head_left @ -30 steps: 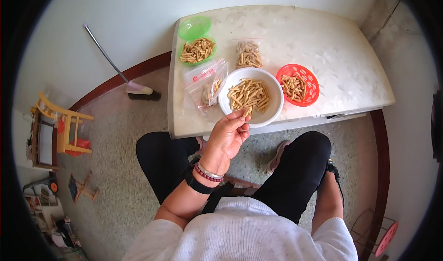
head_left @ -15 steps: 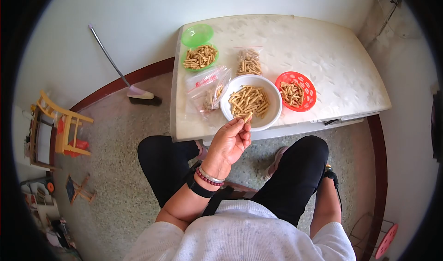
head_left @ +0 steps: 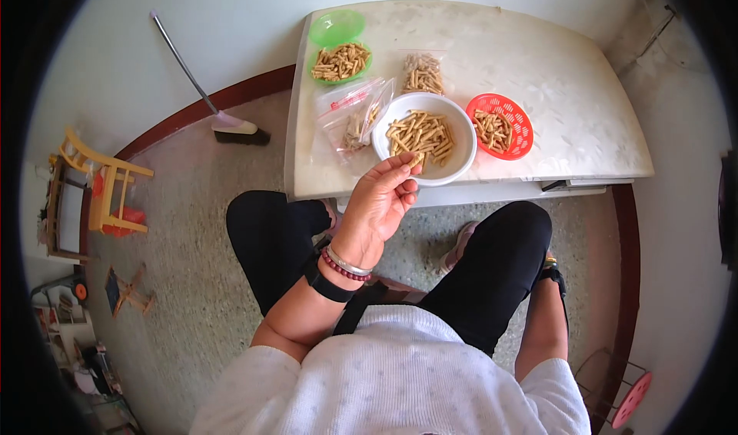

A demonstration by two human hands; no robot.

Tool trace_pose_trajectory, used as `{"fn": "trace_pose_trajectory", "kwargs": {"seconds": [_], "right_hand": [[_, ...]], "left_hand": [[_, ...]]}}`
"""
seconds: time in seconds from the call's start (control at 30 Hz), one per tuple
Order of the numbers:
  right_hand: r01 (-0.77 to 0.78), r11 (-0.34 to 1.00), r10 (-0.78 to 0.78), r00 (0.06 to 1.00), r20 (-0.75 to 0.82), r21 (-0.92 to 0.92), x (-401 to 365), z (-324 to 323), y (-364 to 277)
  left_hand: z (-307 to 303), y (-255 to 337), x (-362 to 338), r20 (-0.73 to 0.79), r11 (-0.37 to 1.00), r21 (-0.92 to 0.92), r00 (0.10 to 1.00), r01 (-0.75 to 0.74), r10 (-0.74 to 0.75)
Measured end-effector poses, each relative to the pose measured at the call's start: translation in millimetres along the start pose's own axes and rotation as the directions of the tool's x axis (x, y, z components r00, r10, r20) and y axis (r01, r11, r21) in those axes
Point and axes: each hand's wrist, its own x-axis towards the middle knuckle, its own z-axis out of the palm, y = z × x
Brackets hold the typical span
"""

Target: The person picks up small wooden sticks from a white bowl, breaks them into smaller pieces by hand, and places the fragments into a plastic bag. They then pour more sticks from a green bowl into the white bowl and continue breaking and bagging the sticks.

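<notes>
My left hand (head_left: 384, 194) is pinched on a short, pale-brown snack stick (head_left: 416, 160) at the near rim of a white bowl (head_left: 468, 136). Many similar snack sticks (head_left: 421, 133) lie heaped inside the bowl. Left of it, a clear zip bag (head_left: 336, 126) lies with its mouth loose and some sticks in it. Behind the bowl is another clear bag (head_left: 423, 75) filled with sticks. A red perforated basket (head_left: 525, 133) with sticks stands to the right. My right forearm goes down past my right knee, which hides the hand.
On the pale table (head_left: 569, 89), a green bowl (head_left: 314, 72) of sticks stands at the back left, with a green lid or dish (head_left: 338, 27) behind it. A broom (head_left: 234, 126) leans on the wall. A small wooden chair (head_left: 112, 196) is on the floor at left.
The whole view has tilted, so the table and bowls appear higher. My left hand keeps its pinch on a stick at the bowl's near rim.
</notes>
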Motion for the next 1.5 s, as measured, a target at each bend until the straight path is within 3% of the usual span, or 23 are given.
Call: {"fn": "trace_pose_trajectory", "kwargs": {"seconds": [0.37,0.43,0.47,0.53,0.57,0.6,0.63,0.67,0.73,0.8,0.87,0.97,1.0,1.03,1.07,1.17,1.37,1.5], "right_hand": [[0.077,0.997,-0.077,0.996,0.045,-0.017,12,-3,-3],[0.126,0.99,-0.124,0.991,0.041,-0.058,17,-5,-25],[0.136,0.987,-0.139,0.99,-0.024,-0.09,19,-5,-40],[0.111,0.983,-0.156,0.926,-0.343,-0.149,-1,15,-104],[0.234,0.956,-0.288,0.86,-0.421,-0.176,-2,16,-126],[0.349,0.913,-0.409,0.771,-0.488,-0.212,-3,17,-147],[0.444,0.855,-0.518,0.724,-0.455,-0.267,-12,29,-176],[0.531,0.786,-0.618,0.666,-0.417,-0.317,-27,52,-208],[0.669,0.682,-0.731,0.622,-0.281,-0.294,-57,112,-262],[0.751,0.618,-0.776,0.63,-0.025,-0.232,-75,159,-290],[0.82,0.531,-0.798,0.568,0.199,-0.212,-84,207,-300],[0.866,0.478,-0.764,0.494,0.415,-0.148,-77,258,-297],[0.888,0.435,-0.754,0.451,0.477,-0.153,-76,270,-297],[0.877,0.446,-0.714,0.47,0.519,-0.18,-76,280,-299],[0.878,0.448,-0.712,0.463,0.528,-0.166,-71,287,-297],[0.768,0.629,-0.701,0.494,0.515,0.119,-59,304,-288],[0.611,0.754,-0.632,0.578,0.516,0.241,-53,309,-273],[0.587,0.773,-0.618,0.614,0.49,0.24,-43,298,-268]], "left_hand": [[5,3,-10,-0.014,0.999,0.048,1.0,-0.012,0.013],[5,6,-14,-0.004,0.989,0.119,0.996,-0.09,0.091],[7,7,-16,-0.003,0.989,0.118,0.996,-0.092,0.093],[14,9,-23,0.031,0.892,0.369,0.963,-0.261,0.269],[18,9,-25,0.03,0.893,0.364,0.962,-0.264,0.272],[23,7,-26,0.09,0.785,0.481,0.912,-0.391,0.399],[27,6,-28,0.165,0.644,0.58,0.846,-0.499,0.506],[30,5,-31,0.161,0.646,0.58,0.847,-0.496,0.506],[37,4,-34,0.268,0.452,0.682,0.772,-0.575,0.577],[46,3,-39,0.276,0.444,0.686,0.77,-0.577,0.575],[51,4,-43,0.284,0.429,0.69,0.764,-0.583,0.58],[51,11,-52,0.301,0.379,0.694,0.724,-0.613,0.62],[52,14,-56,0.275,0.408,0.676,0.724,-0.613,0.632],[52,18,-60,0.249,0.438,0.656,0.724,-0.615,0.643],[51,22,-64,0.241,0.43,0.664,0.72,-0.611,0.651],[43,27,-69,0.172,0.509,0.648,0.76,-0.567,0.627],[43,19,-68,0.129,0.528,0.686,0.797,-0.501,0.59],[52,14,-66,0.115,0.527,0.68,0.784,-0.509,0.61]]}}
